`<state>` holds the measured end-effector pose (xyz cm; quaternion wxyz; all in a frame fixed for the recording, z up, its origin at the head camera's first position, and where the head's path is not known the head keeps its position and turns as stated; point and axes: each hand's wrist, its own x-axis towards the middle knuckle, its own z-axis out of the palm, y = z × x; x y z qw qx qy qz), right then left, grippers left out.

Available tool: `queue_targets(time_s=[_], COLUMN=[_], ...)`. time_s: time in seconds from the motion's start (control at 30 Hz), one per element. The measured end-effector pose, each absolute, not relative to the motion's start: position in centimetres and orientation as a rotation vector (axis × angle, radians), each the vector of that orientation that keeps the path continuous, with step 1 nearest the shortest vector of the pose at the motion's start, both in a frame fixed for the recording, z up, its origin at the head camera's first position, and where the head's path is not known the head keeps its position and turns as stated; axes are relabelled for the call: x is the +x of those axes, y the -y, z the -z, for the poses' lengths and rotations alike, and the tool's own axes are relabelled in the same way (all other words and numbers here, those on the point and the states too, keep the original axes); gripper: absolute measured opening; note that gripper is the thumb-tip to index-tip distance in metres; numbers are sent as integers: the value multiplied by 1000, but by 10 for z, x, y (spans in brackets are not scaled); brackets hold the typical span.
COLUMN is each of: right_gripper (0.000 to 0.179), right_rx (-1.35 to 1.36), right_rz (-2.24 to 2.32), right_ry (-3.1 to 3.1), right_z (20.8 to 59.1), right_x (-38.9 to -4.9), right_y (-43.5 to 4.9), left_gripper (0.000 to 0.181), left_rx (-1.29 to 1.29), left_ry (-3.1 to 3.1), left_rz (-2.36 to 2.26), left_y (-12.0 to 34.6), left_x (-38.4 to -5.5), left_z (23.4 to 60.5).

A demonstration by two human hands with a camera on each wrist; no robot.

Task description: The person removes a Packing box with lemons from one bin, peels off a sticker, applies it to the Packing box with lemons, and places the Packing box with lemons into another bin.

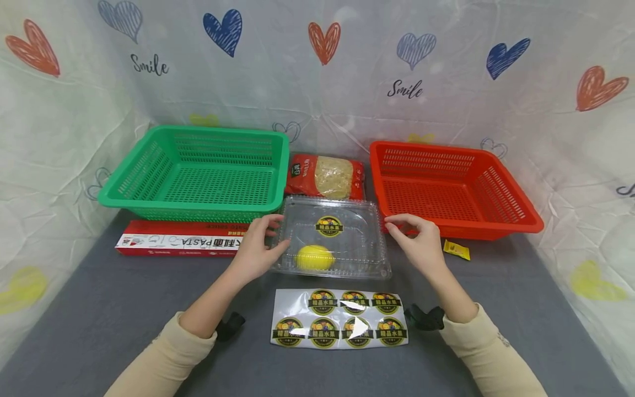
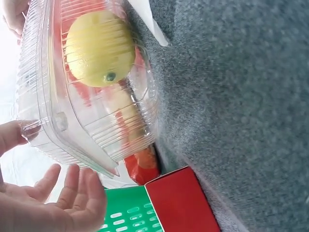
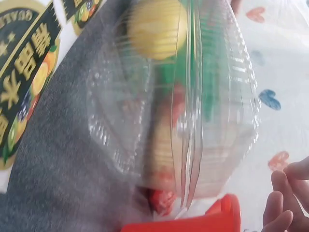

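A clear plastic clamshell box (image 1: 357, 256) stands closed in the middle of the table, with a yellow lemon (image 1: 315, 257) inside. On its lid is a round black-and-gold fruit sticker (image 1: 329, 226). My left hand (image 1: 255, 248) is at the box's left side, fingers loosely bent; in the left wrist view its thumb (image 2: 19, 135) rests at the box's corner. At the right side, my right hand (image 1: 419, 240) hovers with relaxed fingers and holds nothing; the right wrist view shows it apart from the box. In front lies a sheet of matching stickers (image 1: 339, 333).
Behind stand a green basket (image 1: 193, 212) on the left and a red basket (image 1: 456, 229) on the right, with a red pasta bag (image 1: 337, 176) between them. A red-and-white pasta box (image 1: 173, 242) lies left; a small yellow packet (image 1: 456, 250) lies right.
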<state>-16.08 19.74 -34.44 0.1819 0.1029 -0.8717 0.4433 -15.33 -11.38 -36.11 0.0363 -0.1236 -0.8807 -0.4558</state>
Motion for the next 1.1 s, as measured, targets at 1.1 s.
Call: queue_targets(time_s=[1.1], right_gripper=[29], right_rx=[-173], right_rz=[-1346], right_ry=[2348], right_z=[362], right_x=[-151], right_y=[-264], left_gripper=[66], left_rx=[-354], left_ry=[2702], left_rz=[1655], left_y=[111], left_x=[-152], left_z=[375])
